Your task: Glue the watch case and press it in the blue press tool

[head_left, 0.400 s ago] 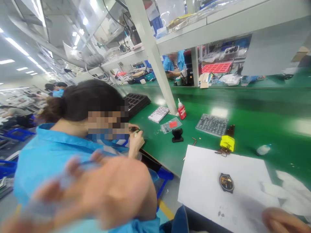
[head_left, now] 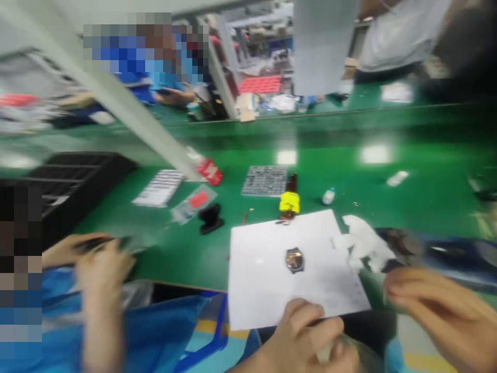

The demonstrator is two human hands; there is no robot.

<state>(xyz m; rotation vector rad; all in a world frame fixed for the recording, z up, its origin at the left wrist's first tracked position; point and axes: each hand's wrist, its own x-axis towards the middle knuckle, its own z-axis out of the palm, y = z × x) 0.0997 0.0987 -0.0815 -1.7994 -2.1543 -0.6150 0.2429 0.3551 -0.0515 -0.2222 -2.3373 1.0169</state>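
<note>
The small round watch case (head_left: 294, 260) lay in the middle of the white paper sheet (head_left: 264, 280) on the green desk (head_left: 349, 166), apart from both hands. The left hand (head_left: 306, 331) rested at the sheet's near edge, its grip curled, perhaps around something pale, though blur hid it. The right hand (head_left: 435, 311) hovered just off the sheet's right corner, fingers loosely bent and holding nothing visible. The case looked light, hard, smooth and probably scratch-prone; its rim seemed the safest hold.
</note>
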